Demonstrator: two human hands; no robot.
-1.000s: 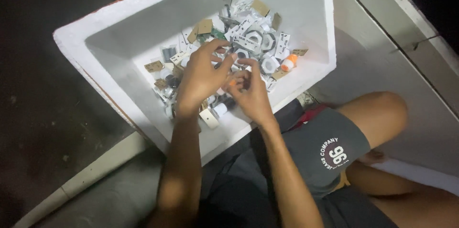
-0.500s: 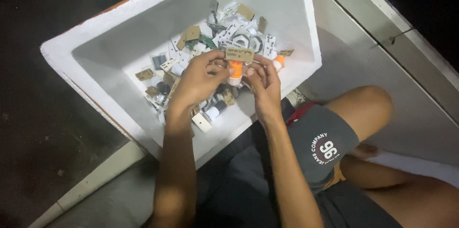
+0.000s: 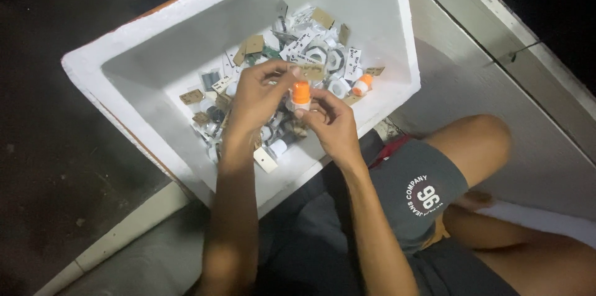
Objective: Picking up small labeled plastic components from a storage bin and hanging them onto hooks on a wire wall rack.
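While the person sits on the floor with a white foam box pulled up against the knees, both hands meet just above the box's near side. Between them is a small bottle with an orange cap, held upright. The right hand grips the bottle from below, fingers curled round its pale body. The left hand reaches in from the other side and pinches a small tan card tag between thumb and forefinger, just above and beside the orange cap; whether the tag is tied to the bottle is too small to tell. Beneath the hands, the box floor holds a loose heap of small parts: white threaded fittings, tan and white tags, and a second orange-capped bottle lying near the right wall.
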